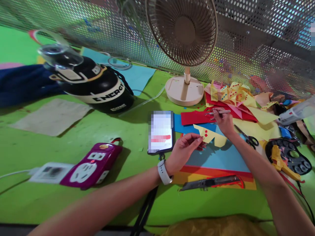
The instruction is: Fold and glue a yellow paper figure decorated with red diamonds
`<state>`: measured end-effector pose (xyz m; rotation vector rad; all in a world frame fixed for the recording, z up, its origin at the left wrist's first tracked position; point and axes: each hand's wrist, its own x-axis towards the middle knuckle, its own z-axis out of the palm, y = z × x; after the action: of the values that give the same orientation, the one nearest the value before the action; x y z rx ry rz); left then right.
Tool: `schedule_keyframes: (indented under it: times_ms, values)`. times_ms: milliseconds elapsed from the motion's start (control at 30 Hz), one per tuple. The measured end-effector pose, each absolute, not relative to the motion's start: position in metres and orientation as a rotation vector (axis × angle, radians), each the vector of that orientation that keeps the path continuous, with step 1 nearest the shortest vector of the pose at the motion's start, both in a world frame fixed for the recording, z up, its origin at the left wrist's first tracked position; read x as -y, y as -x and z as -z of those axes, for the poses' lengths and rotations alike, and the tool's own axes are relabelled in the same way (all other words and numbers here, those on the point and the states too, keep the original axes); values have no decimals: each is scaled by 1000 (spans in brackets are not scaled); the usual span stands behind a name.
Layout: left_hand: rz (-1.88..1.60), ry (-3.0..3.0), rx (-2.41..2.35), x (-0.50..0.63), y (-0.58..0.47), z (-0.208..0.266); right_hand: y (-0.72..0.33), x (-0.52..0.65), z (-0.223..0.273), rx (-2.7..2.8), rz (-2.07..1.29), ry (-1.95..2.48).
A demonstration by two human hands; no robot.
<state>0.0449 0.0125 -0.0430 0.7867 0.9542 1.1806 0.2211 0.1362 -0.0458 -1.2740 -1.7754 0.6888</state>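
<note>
Left hand (184,150): thumb and fingertips pinched on the near left end of one yellow paper cutout (211,135), lifted above a light blue sheet (221,159); two red diamond marks (206,133) on its face.

Right hand (223,121): fingers closed around one slim pale tool (225,111), seemingly tweezers, tip pointing left over the right end of a red paper strip (194,118), far of the cutout. Whether the tip grips anything: too small to tell.

Step in hand, as judged: taking up a small red piece for the cutout. Next move calls for a light, exact touch at the tip, the left pinch steady and the marked face kept flat and upward.

Near: utility knife (214,182), one, lying across orange paper (194,172).

Right: black-handled scissors (252,141); farther right, yellow glue gun (278,157).

Far right: heap of dotted yellow pieces (235,93).

Left: phone (160,131), screen lit, just beside the left hand.

Far: desk fan (184,29), upright.
</note>
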Motion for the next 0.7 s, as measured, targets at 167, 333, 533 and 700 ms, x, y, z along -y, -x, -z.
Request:
schedule_keyframes:
  times_ms: [167,333,533,700]
  values:
    - [-1181,-783,-954,-13,-45,42,-220,-131,41,1899,-512,1217]
    - [-1178,-788,-969,-12,-45,41,-221,-129,41,2026,-367,1146]
    - [-1191,-767,-937,-12,-45,42,-224,-132,48,2121,-265,1082]
    - [-1192,-768,-917,-13,-45,44,-225,-133,48,2136,-228,1063]
